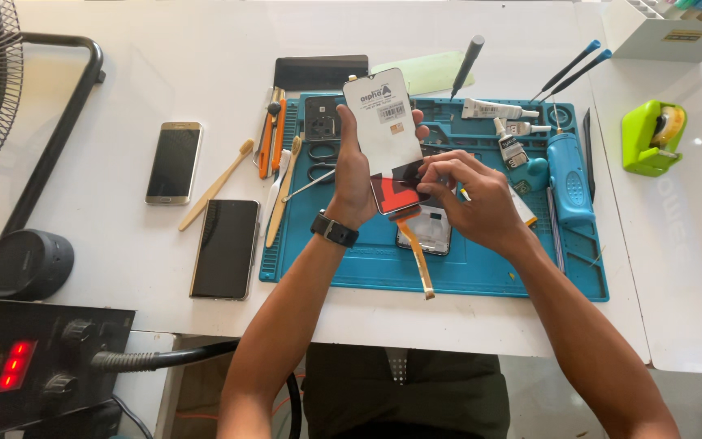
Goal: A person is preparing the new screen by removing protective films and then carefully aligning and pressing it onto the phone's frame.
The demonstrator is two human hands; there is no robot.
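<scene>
Fingertips of my right hand (pixel 471 195) are pinching the film on the replacement screen (pixel 390 138) my left hand (pixel 354 175) is clamping — I'm peeling slowly, away from the flex cable (pixel 416 258) below.

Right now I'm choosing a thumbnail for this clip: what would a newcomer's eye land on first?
First the white phone screen panel held up at centre by the left hand, with the right hand pinching at its lower edge and an orange ribbon cable dangling below. Next the blue work mat under them, strewn with tools, and the lime-green tape dispenser at far right.
</scene>
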